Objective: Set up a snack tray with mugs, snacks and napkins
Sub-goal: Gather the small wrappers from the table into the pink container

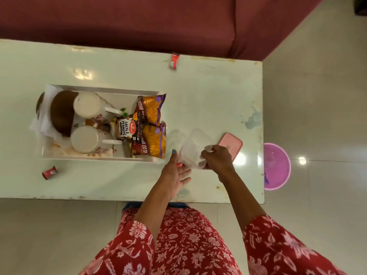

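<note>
Clear rectangular plastic container (195,150): gripped by right hand (217,158); left hand (175,172) fingers spread wide beside it; glossy pink lid (232,144) laid flat behind

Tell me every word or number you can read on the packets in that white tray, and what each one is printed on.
"SALTED PEANUTS": white and red snack packet in the white tray.
"ALOO BHU…", partly cut off: lower orange and maroon snack packet.
"BHUJIA", partly hidden: upper orange and maroon snack packet.
"10": yellow patch between the packets.
Small red sachets on the pale green table: print too small to read.
</note>
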{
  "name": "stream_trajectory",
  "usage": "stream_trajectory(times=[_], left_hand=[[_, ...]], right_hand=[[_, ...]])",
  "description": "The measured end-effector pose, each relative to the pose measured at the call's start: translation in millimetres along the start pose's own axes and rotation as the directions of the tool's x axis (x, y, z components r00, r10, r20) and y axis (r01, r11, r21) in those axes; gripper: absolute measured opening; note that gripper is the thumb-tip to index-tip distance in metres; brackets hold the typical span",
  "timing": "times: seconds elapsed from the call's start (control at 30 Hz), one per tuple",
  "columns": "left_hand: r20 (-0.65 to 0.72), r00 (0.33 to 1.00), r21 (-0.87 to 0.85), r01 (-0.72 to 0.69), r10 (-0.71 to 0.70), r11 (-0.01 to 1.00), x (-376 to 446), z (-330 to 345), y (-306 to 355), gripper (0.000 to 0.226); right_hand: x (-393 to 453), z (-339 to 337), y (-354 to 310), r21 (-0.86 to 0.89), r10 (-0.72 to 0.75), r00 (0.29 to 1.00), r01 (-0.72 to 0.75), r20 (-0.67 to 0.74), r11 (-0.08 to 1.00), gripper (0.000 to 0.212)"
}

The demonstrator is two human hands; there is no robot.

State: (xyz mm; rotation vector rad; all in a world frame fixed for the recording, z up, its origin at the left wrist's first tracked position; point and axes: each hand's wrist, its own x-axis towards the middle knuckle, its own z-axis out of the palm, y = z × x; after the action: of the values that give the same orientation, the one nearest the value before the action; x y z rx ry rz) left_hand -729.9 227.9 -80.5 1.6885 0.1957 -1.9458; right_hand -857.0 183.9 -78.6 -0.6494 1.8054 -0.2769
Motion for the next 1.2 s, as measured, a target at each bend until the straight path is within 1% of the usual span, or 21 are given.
stream_trajectory(times=[0.07, 0.17, 0.27, 0.33, 0.37, 0.43, 0.47, 0.5, 0.53, 0.6, 0.63, 0.67, 0.73, 0.83, 0.9, 1.0, 1.03, 1.07, 1.13, 1.17, 1.2], left_hand=[[-0.034, 0.999, 0.034, 0.006, -0.005, 0.999, -0.2, -8.0, -4.4, 0.049], [-0.087, 0.996, 0.07, -0.001, 0.007, 0.998, -1.5, -27.3, -10.3, 0.035], [-0.146, 0.989, 0.097, 0.018, -0.003, 0.995, -4.2, -52.9, -18.6, 0.037], [-0.212, 0.977, 0.082, 0.004, 0.013, 0.997, -6.8, -70.0, -22.6, 0.033], [-0.26, 0.965, 0.062, -0.013, 0.029, 0.998, -8.2, -78.7, -23.9, 0.03], [-0.364, 0.93, 0.019, -0.059, 0.061, 0.998, -11.1, -97.3, -24.3, 0.024], [-0.414, 0.907, 0.012, -0.084, 0.081, 0.996, -11.5, -106.2, -23.8, 0.02], [-0.469, 0.876, 0.016, -0.122, 0.115, 0.992, -12.0, -117.2, -22.8, 0.017], [-0.526, 0.833, 0.057, -0.168, 0.173, 0.984, -11.9, -128.7, -21.6, 0.013], [-0.624, 0.71, 0.252, -0.211, 0.325, 0.945, -12.2, -153.4, -17.5, 0.009], [-0.651, 0.648, 0.354, -0.202, 0.396, 0.913, -12.6, -165.3, -13.1, 0.013], [-0.658, 0.598, 0.434, -0.195, 0.457, 0.88, -13.5, -178.6, -8.5, 0.021], [-0.635, 0.532, 0.559, -0.182, 0.559, 0.809, -13.7, -206.0, 2.8, 0.034], [-0.559, 0.487, 0.725, -0.105, 0.671, 0.681, -10.2, -244.5, 20.9, 0.042], [-0.51, 0.468, 0.792, -0.073, 0.722, 0.606, -6.3, -265.2, 32.5, 0.046], [-0.414, 0.416, 0.886, -0.018, 0.81, 0.462, 2.7, -289.8, 48.2, 0.055], [-0.389, 0.417, 0.908, 0.021, 0.822, 0.419, 6.5, -296.8, 52.5, 0.058], [-0.365, 0.433, 0.924, 0.063, 0.824, 0.376, 11.2, -302.8, 55.7, 0.059], [-0.326, 0.469, 0.945, 0.124, 0.821, 0.304, 19.1, -310.6, 57.9, 0.051], [-0.305, 0.47, 0.952, 0.136, 0.828, 0.274, 22.4, -311.6, 56.6, 0.044], [-0.289, 0.455, 0.957, 0.146, 0.842, 0.249, 24.8, -311.1, 54.1, 0.036]], right_hand=[[7.0, 4.4, -4.9, -0.043, -0.035, 0.997, 0.032, -0.068, 0.999, 0.034], [22.0, 10.1, -11.9, -0.076, -0.068, 0.993, 0.061, -0.092, 0.995, 0.039], [35.1, 14.2, -13.2, -0.105, -0.05, 0.992, 0.038, -0.116, 0.994, 0.045], [38.8, 14.2, -7.8, -0.18, -0.071, 0.979, 0.036, -0.194, 0.983, 0.042], [35.3, 14.5, -3.9, -0.241, -0.112, 0.964, 0.053, -0.242, 0.969, 0.036], [20.6, 19.4, 6.2, -0.366, -0.275, 0.918, 0.161, -0.285, 0.916, 0.022], [12.4, 22.4, 13.1, -0.407, -0.369, 0.892, 0.246, -0.259, 0.88, 0.017], [3.4, 28.5, 19.6, -0.443, -0.449, 0.872, 0.33, -0.197, 0.834, 0.014], [-4.1, 35.6, 25.8, -0.483, -0.5, 0.859, 0.394, -0.111, 0.782, 0.012], [-14.2, 51.3, 38.2, -0.589, -0.536, 0.841, 0.471, 0.075, 0.656, 0.012], [-16.5, 57.9, 43.7, -0.643, -0.534, 0.832, 0.492, 0.15, 0.587, 0.013], [-18.0, 64.3, 48.5, -0.691, -0.526, 0.824, 0.506, 0.211, 0.516, 0.017], [-18.3, 74.0, 56.1, -0.768, -0.505, 0.811, 0.516, 0.296, 0.38, 0.027], [-12.1, 80.5, 64.5, -0.821, -0.519, 0.772, 0.531, 0.366, 0.211, 0.034], [-8.4, 84.2, 67.2, -0.835, -0.553, 0.738, 0.535, 0.388, 0.128, 0.036], [-1.3, 89.5, 72.0, -0.837, -0.592, 0.694, 0.544, 0.41, 0.059, 0.04], [0.7, 90.7, 73.8, -0.833, -0.596, 0.687, 0.551, 0.416, 0.053, 0.041], [2.8, 91.2, 75.7, -0.827, -0.6, 0.678, 0.56, 0.424, 0.047, 0.042], [5.6, 91.4, 79.7, -0.808, -0.625, 0.642, 0.588, 0.443, 0.031, 0.043], [6.5, 90.8, 82.0, -0.798, -0.637, 0.626, 0.601, 0.449, 0.029, 0.042], [6.8, 90.4, 84.1, -0.792, -0.643, 0.619, 0.609, 0.451, 0.031, 0.041]])
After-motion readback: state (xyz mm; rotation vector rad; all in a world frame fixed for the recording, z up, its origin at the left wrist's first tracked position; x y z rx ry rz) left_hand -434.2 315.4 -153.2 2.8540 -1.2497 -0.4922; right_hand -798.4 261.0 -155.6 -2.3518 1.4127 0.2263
